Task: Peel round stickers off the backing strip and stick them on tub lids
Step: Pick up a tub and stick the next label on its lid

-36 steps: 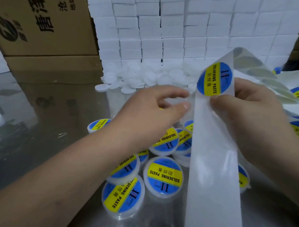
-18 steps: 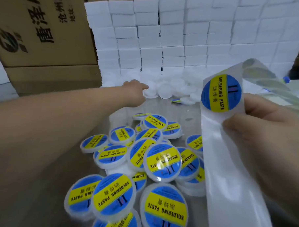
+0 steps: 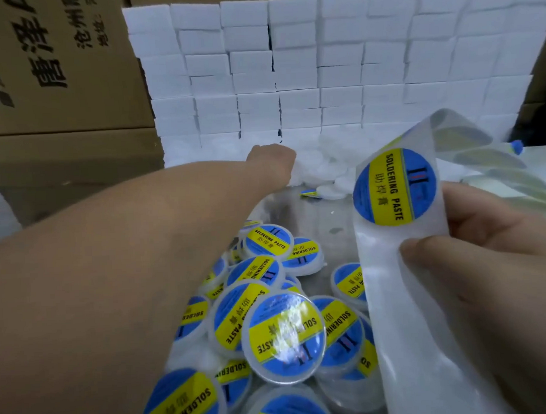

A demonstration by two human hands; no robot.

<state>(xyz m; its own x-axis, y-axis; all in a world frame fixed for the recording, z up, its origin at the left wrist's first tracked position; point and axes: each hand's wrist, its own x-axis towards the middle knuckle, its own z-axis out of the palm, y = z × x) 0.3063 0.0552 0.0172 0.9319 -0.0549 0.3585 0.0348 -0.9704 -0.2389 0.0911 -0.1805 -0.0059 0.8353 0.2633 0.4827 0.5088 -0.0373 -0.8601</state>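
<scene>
since half a second ago the left hand has reached slightly further into the plain white lids at frame centre; its fingers are hidden, so i cannot tell their grip. the right hand pinches the glossy backing strip at right, with one round sticker near its top. labelled tubs crowd the shiny metal table; a wall of white foam blocks and brown cartons stand behind.
</scene>
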